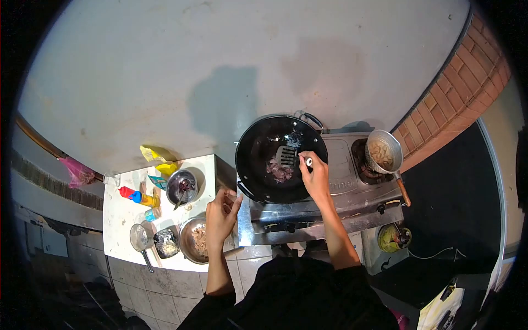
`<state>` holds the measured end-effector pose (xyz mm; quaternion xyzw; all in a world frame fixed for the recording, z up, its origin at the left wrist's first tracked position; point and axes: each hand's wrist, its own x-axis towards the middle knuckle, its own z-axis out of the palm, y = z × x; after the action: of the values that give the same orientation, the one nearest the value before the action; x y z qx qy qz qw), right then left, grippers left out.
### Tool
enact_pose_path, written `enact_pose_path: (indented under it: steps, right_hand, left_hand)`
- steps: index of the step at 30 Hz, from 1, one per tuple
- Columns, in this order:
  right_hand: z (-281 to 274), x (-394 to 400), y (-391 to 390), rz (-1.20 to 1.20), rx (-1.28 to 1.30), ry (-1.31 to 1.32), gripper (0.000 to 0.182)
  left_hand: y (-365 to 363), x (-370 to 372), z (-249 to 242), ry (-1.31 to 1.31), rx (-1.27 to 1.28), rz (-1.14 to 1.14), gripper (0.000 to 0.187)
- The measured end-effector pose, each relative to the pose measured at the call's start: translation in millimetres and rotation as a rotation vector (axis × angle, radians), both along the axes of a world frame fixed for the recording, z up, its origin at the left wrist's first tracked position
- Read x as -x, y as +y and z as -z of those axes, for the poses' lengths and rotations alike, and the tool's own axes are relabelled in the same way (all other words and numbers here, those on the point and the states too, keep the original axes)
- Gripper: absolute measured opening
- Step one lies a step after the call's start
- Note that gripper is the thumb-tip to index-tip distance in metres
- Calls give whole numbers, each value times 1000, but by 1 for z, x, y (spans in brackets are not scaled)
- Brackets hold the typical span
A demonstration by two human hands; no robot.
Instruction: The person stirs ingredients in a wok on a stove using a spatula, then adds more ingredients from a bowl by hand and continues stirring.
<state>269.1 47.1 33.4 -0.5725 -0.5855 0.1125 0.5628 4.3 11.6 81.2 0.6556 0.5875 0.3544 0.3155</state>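
My right hand is closed around the handle of a slotted spatula, whose end pokes out above the fist. The spatula's blade sits inside a large black wok, touching or just beside a small heap of dark reddish meat pieces. My left hand is held to the left of the wok, close to its lower left handle. Its fingers are loosely curled, with a gap to the thumb, and nothing shows in them. The wok stands on the left side of a metal gas stove.
A strainer of pale pieces rests on the right burner. On the white table are a steel bowl with a spoon, squeeze bottles and a pan of pale strips. A gas cylinder stands below right.
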Motion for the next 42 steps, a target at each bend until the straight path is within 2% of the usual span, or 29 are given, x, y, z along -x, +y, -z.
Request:
enact_pose_path:
  steps: [7,13,15,18,22,25,29,35,42]
  right_hand:
    - [-8,-1,-6,92,-54,-27,10]
    - [-4,7,-10,15,63,-16,9]
    - [-4,5,-11,38,-11,-59,9]
    - [-9,3,-15,123,44,8,10]
    - [4,0,-15,85,106,97,14]
    - [3,-3,-20,146,101,156,17]
    - [-3,-1,-17,196,95,239,19]
    - [18,11,-7,129,102,266,19]
    - [11,2,-12,148,91,247,19]
  left_hand:
    - [5,8,20,-6,-52,47,19]
    - [6,4,28,-14,-61,43,19]
    - [6,4,31,-18,-86,42,19]
    - [8,6,34,-9,-75,46,20]
    - [11,3,41,-30,-66,40,22]
    - [13,1,45,-38,-95,28,24]
    - [10,1,43,27,9,1,23]
    - [12,5,39,44,23,-13,25]
    - [11,10,36,51,29,-19,26]
